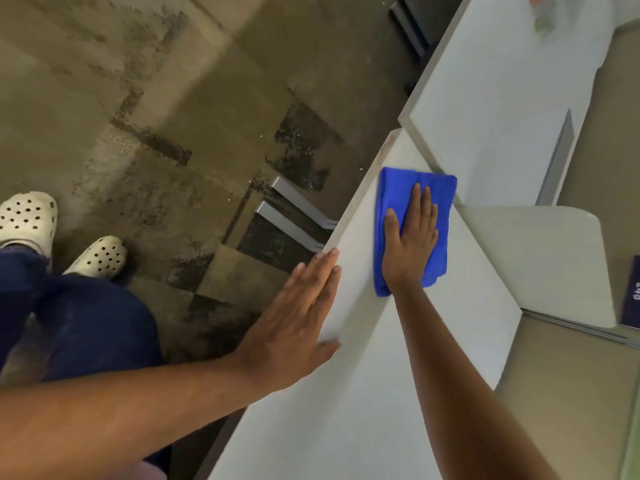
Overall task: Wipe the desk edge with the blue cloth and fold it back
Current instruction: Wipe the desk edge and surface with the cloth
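Observation:
A folded blue cloth (pixel 438 195) lies flat on the white desk (pixel 346 393), close to its far corner. My right hand (pixel 410 244) presses flat on top of the cloth with fingers spread, covering its middle. My left hand (pixel 298 323) rests flat on the desk's left edge (pixel 360 192), fingers together and extended, holding nothing. The two hands are about a hand's width apart.
A second white desk (pixel 485 109) adjoins at the far end. A white partition panel (pixel 540 265) stands to the right, with a dark blue item (pixel 632 296) beyond it. Grey desk legs (pixel 294 216) show below the edge. My feet in white clogs (pixel 100 256) stand on patterned carpet at left.

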`<move>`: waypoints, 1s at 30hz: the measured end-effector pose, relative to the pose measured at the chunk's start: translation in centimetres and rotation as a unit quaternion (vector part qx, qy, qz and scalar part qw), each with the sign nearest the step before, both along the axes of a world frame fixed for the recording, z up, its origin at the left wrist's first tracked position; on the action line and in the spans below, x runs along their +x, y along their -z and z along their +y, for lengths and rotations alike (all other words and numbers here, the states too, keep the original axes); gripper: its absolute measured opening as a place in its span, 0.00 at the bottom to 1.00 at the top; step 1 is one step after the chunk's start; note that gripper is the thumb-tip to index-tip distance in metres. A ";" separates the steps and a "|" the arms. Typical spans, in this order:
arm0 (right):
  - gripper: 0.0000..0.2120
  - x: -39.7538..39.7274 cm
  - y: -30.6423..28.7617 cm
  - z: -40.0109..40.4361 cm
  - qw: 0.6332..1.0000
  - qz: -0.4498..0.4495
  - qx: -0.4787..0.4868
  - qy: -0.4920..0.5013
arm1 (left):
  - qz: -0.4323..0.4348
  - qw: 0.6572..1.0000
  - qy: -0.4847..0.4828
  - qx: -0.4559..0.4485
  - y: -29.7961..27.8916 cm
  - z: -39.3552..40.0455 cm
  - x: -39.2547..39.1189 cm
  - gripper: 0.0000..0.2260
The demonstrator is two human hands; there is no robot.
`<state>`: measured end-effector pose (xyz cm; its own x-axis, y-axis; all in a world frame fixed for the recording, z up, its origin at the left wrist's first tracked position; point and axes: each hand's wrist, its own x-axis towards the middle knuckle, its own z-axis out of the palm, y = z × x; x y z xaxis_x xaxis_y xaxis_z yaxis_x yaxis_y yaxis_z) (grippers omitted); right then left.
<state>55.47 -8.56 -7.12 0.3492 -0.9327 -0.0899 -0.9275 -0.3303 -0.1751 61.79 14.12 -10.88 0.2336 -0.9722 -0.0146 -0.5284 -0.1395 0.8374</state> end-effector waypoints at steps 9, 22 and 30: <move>0.17 6.8 0.5 -8.0 0.955 -0.003 -0.038 -0.293 | -0.111 0.994 0.007 -0.015 -0.3 -0.1 0.3 0.42; 0.23 3.3 -0.6 -3.0 0.799 0.078 -0.018 -0.596 | -0.208 0.971 0.098 -0.066 -0.5 0.6 0.2 0.31; 0.22 8.0 0.2 -10.1 0.909 0.025 -0.075 -0.409 | -0.186 0.974 0.122 -0.033 -1.1 0.5 0.8 0.35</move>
